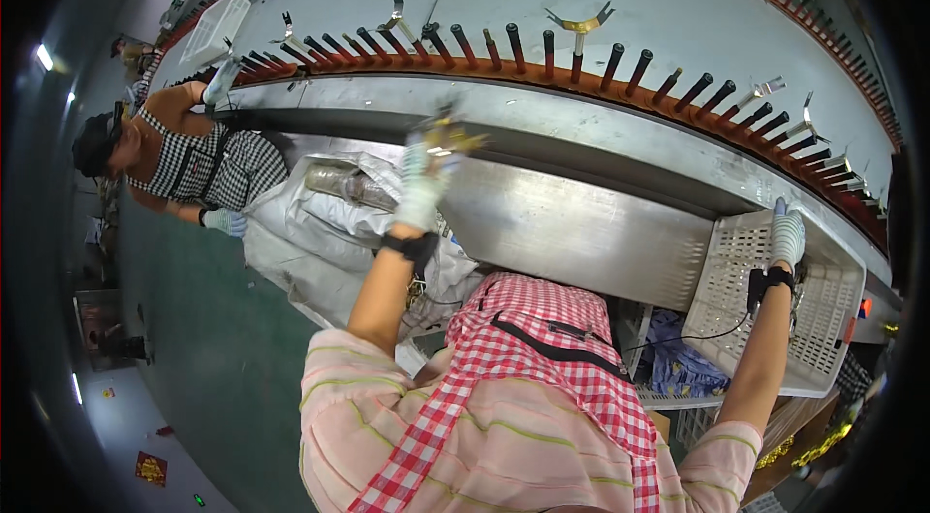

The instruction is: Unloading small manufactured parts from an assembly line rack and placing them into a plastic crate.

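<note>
My left hand [420, 186], in a pale glove with a black wrist strap, is raised over the near edge of the line. It is closed on a gold-coloured metal piece [451, 139], blurred by motion, with a dark tip. Below that hand lies a white sack [368, 162] with plastic-wrapped parts. My right hand [788, 238], gloved as well, is at the far rim of a white plastic basket [722, 261], its visible fingers stretched out. I see nothing held in it, though its palm is hidden. Metal pieces lie in the basket, partly behind my right arm.
A row of black-and-red pegs [516, 48] runs along the line; some hold forked pieces, such as a gold one [578, 26]. A steel tray surface [572, 222] lies before me. At left stands a co-worker [218, 155] in a checked apron, near another white basket [215, 27].
</note>
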A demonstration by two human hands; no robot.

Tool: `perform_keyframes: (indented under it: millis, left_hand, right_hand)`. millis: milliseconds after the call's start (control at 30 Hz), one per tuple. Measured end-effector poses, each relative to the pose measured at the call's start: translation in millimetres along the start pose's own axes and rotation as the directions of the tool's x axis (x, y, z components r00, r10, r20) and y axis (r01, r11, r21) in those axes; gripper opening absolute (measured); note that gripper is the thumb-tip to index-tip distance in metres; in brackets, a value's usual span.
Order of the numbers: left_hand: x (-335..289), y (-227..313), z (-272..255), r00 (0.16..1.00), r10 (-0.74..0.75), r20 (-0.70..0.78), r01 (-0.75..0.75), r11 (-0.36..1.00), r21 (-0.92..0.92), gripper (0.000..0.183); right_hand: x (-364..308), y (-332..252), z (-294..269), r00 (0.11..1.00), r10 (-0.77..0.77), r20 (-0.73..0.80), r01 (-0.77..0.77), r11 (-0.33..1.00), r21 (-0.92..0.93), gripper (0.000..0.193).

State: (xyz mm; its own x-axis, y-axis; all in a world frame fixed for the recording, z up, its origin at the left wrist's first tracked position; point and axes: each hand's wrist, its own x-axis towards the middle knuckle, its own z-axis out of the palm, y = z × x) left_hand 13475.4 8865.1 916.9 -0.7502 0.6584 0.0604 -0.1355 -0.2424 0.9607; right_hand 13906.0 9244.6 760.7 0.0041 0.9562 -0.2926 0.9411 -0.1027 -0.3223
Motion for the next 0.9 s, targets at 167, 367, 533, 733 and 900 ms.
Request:
perform_keyframes:
  millis: [167, 367, 533, 733, 900]
  left_hand:
    - [-64, 104, -154, 0.934, 0.048, -0.355, 0.265, 0.575, 0.774, 0.044]
    - [-92, 114, -99, 0.935, 0.046, -0.351, 0.344, -0.356, 0.869, 0.049]
    - [-47, 89, -21, 0.992, 0.005, 0.123, -0.122, -0.043, 0.992, 0.038]
    - [-33, 60, 70, 0.783, -0.172, 0.598, -0.536, 0.302, 0.788, 0.038]
    - [-37, 38, 165, 0.631, -0.340, 0.697, -0.574, 0.400, 0.715, 0.045]
  right_hand:
    - [-31, -18, -9, 1.000, 0.011, -0.016, -0.011, 0.999, 0.030, 0.061]
    - [-35, 13, -33, 0.998, 0.012, -0.066, -0.010, 1.000, 0.030, 0.059]
    - [-31, 32, -30, 0.989, -0.024, -0.144, 0.022, 1.000, -0.016, 0.058]
    - [-73, 18, -61, 0.988, 0.074, -0.133, -0.069, 0.997, 0.041, 0.053]
    - [-83, 12, -72, 0.985, 0.094, -0.142, -0.081, 0.992, 0.096, 0.051]
